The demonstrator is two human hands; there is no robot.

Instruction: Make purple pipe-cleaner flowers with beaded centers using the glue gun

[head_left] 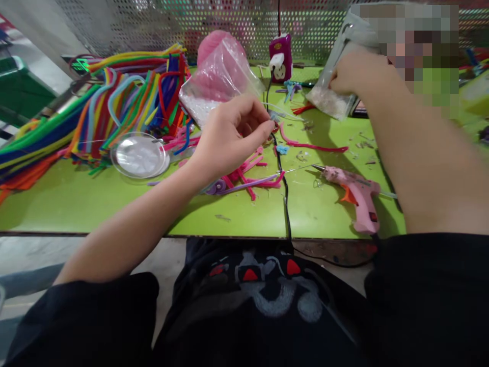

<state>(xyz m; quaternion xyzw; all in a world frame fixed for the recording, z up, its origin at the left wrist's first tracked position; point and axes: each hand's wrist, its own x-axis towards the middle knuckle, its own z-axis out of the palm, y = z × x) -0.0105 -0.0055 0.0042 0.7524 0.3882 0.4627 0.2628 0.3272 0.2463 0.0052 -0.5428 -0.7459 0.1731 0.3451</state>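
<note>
My left hand (237, 132) is over the middle of the green table, thumb and fingertips pinched together. A small dark red thing shows at the fingertips, too small to name. Below that hand lie pink pipe-cleaner pieces (244, 176) and a purple coiled pipe cleaner (216, 187). On the right, my right hand (353, 74) is closed against a clear plastic bag (330, 102) with small pale pieces in its bottom; its fingers are partly hidden. A pink glue gun (359, 196) with an orange trigger rests on the table below my right forearm.
Bundles of colourful pipe cleaners (110, 107) fill the left. A round clear lid (139, 155) lies before them. Behind are a pink ball (221, 56) under another plastic bag and a purple power socket (284, 69). A black cord (286, 199) crosses the table (244, 221).
</note>
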